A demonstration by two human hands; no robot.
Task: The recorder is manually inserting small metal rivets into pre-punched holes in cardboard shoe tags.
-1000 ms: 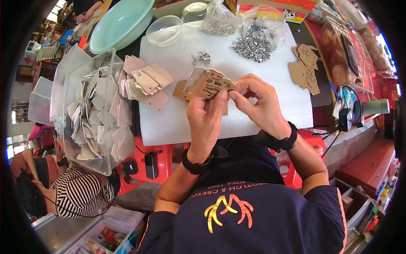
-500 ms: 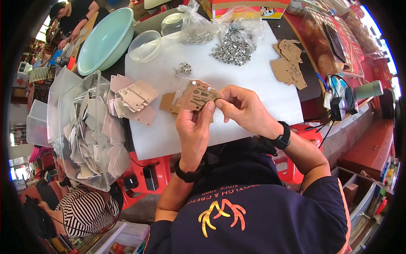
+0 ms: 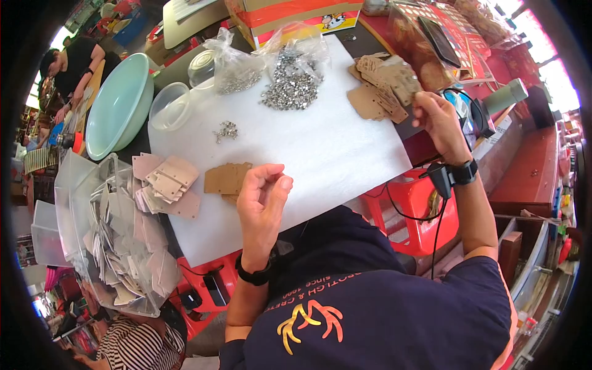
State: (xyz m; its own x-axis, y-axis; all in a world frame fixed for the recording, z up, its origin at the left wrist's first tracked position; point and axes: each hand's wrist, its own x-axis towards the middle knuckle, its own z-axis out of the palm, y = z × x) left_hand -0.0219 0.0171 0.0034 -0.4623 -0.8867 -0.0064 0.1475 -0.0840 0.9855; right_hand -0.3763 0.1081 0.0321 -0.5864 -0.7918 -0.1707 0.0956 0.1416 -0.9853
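Note:
My left hand [image 3: 262,198] hovers over the near edge of the white board [image 3: 320,154], fingers curled in, nothing visible in them. Just to its left lies a small stack of brown card tags [image 3: 227,179]. My right hand [image 3: 435,117] is stretched out to the board's far right corner, its fingertips at the edge of a loose pile of brown card tags [image 3: 382,86]. Whether it grips a tag cannot be made out. Both wrists wear black bands.
Two clear bags of small metal pieces [image 3: 290,80] and a little loose cluster [image 3: 227,131] lie at the board's far side. Pale cards [image 3: 166,182], a bag of cards [image 3: 117,240], a mint bowl [image 3: 117,105] and a clear tub [image 3: 169,106] stand left. Other people sit at left.
Both hands held one brown tag together in front of me; now they are apart. The right hand has swung out to the right-hand tag pile, and the left holds no tag.

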